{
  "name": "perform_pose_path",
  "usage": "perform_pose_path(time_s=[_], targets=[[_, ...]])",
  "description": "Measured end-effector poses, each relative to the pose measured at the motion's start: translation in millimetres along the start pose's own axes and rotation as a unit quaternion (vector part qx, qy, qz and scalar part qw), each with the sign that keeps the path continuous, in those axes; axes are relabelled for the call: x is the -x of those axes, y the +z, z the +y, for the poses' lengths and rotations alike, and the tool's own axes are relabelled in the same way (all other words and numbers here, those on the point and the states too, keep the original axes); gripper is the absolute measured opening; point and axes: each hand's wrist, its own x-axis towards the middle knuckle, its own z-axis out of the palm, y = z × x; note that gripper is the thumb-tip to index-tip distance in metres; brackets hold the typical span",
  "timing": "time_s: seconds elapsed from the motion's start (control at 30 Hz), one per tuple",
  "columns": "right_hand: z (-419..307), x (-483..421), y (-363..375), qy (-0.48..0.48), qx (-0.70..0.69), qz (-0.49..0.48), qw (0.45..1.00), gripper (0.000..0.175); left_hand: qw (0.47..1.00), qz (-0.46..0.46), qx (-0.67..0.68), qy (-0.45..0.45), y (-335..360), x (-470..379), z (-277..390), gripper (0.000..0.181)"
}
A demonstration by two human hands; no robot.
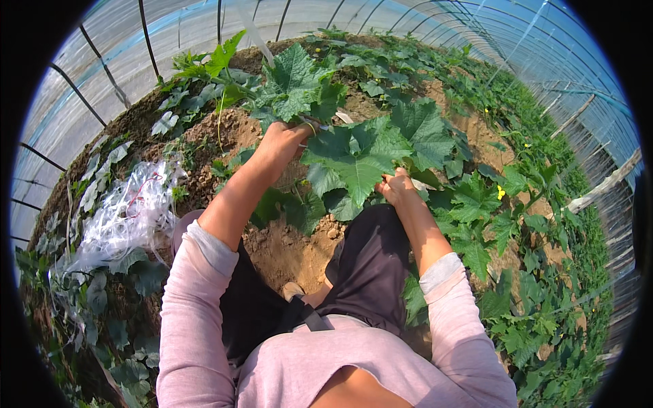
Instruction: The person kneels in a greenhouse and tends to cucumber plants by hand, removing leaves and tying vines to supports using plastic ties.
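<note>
My left hand [287, 144] is curled in at the middle of a broad-leaved vine, apparently a cucurbit, beneath a large lobed leaf [295, 84]. A thin yellow-green strand [310, 127] and a bit of something white show at its fingers; leaves hide most of the stem there. My right hand [397, 186] has its fingers bent at the lower edge of another big green leaf [359, 153], just above my right knee. What those fingertips touch is partly hidden by foliage. Between the two hands the leaves overlap, and brown soil [293, 245] lies below them.
On the left, a tangled heap of clear plastic strips [135, 209] with a red strand lies over the plants. A pale strip [255, 33] hangs down ahead. Vine rows [510, 204] run along the right. Dark hoops [148, 41] and plastic film enclose the tunnel; a wooden pole [604, 183] slants at right.
</note>
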Motion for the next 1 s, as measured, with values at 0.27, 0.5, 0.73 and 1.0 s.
perform_pose_path(time_s=[0.27,0.5,0.73,1.0], targets=[[-2.5,3.4,-1.5,-0.072,0.218,0.016,0.973,0.029,0.998,0.023,0.063,-0.016,8.3,5.5,1.3,0.027],[4.4,16.0,-15.9,-0.504,0.705,-0.026,0.498,0.027,0.991,0.008,0.129,-0.019,2.1,1.0,-1.8,0.031],[-3.4,-2.2,-22.7,-0.418,0.821,-0.077,0.383,0.024,0.997,0.035,0.065,-0.009,5.5,2.3,0.0,0.027],[-17.0,21.2,-17.3,-0.144,0.402,-0.029,0.904,0.019,0.906,0.031,-0.299,0.299,-8.7,19.2,-5.5,0.057]])
